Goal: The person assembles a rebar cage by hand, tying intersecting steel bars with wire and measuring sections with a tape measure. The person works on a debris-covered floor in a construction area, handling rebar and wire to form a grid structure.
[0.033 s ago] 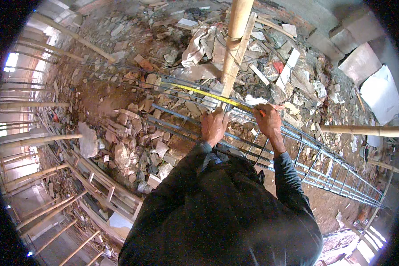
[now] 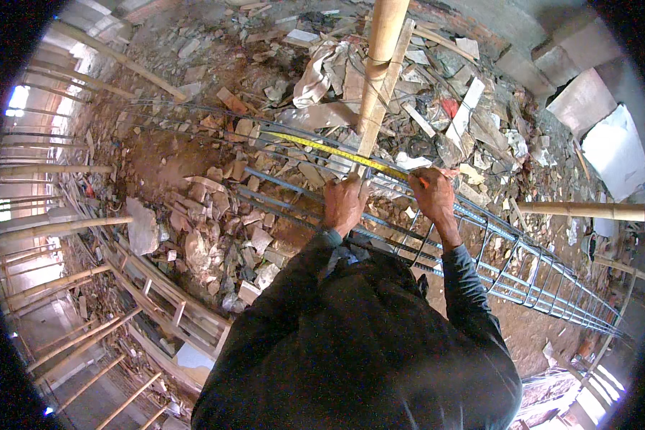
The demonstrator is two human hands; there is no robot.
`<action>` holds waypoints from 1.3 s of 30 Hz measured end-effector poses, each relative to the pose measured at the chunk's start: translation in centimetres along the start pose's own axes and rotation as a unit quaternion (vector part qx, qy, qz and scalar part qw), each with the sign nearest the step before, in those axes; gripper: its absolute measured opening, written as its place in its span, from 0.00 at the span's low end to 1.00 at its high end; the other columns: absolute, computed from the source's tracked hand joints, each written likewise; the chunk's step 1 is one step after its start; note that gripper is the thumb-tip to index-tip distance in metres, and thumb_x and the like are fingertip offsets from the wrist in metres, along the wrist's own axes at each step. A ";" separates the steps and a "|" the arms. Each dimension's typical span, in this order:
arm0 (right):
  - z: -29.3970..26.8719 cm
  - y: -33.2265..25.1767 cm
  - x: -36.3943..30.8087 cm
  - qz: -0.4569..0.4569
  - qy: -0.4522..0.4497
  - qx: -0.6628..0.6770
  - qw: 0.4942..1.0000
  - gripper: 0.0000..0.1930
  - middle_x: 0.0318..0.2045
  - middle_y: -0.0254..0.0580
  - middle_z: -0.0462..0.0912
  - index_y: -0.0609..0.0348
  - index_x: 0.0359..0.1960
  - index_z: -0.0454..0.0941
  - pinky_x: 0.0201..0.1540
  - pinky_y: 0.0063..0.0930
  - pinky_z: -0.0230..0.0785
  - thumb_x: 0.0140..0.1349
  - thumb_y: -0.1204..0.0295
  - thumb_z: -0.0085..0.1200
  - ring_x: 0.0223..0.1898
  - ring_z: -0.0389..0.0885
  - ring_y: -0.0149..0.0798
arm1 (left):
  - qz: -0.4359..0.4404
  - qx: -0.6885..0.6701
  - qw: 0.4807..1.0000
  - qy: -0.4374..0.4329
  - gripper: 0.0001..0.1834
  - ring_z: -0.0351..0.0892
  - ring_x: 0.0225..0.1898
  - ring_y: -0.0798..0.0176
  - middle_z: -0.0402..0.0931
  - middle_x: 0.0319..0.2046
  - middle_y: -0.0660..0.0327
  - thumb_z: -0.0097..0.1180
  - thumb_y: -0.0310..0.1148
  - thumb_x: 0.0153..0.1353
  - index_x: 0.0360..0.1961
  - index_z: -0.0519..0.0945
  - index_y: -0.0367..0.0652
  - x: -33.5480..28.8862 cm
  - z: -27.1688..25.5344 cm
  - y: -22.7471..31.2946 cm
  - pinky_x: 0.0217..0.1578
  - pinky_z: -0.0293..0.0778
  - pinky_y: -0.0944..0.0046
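A yellow tape measure point(image 2: 330, 149) stretches slantwise above the long steel bars of a rebar cage point(image 2: 512, 247). Its nearer end meets the fingers of my right hand point(image 2: 435, 198), which is closed on it. A small orange bit shows between thumb and fingers; its kind is unclear. My left hand point(image 2: 345, 203) is closed over the bars, by the lower end of a wooden strip point(image 2: 383, 97). What its fingers hold is hidden. The cage's crosswise ties show to the right of my hands, while the bars run on bare to the left.
A thick bamboo pole point(image 2: 387, 43) rises beside the strip. Broken bricks, boards and rubble point(image 2: 208, 251) cover the ground around the bars. Another bamboo pole point(image 2: 580, 211) juts in from the right. Several more poles line the left, and pale sheets point(image 2: 615, 154) lean at the far right.
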State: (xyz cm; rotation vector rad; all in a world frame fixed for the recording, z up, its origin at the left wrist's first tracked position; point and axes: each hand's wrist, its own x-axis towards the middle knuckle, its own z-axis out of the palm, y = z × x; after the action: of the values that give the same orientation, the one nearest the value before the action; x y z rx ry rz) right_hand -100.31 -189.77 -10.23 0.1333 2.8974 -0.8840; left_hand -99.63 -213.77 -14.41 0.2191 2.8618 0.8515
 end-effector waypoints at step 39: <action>0.2 0.3 1.8 0.019 -0.021 -0.031 0.999 0.13 0.44 0.47 0.89 0.46 0.45 0.89 0.48 0.47 0.80 0.66 0.57 0.59 0.45 0.88 0.54 | 0.086 -0.059 0.993 0.052 0.18 0.82 0.28 0.36 0.80 0.25 0.43 0.56 0.45 0.72 0.34 0.81 0.39 1.4 -1.6 -1.0 0.32 0.75 0.40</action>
State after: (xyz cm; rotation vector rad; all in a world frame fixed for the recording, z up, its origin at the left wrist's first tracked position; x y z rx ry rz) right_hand -101.99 -189.51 -10.82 0.1634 2.8700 -0.7793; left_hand -101.44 -215.23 -13.78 0.4240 2.9064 1.0922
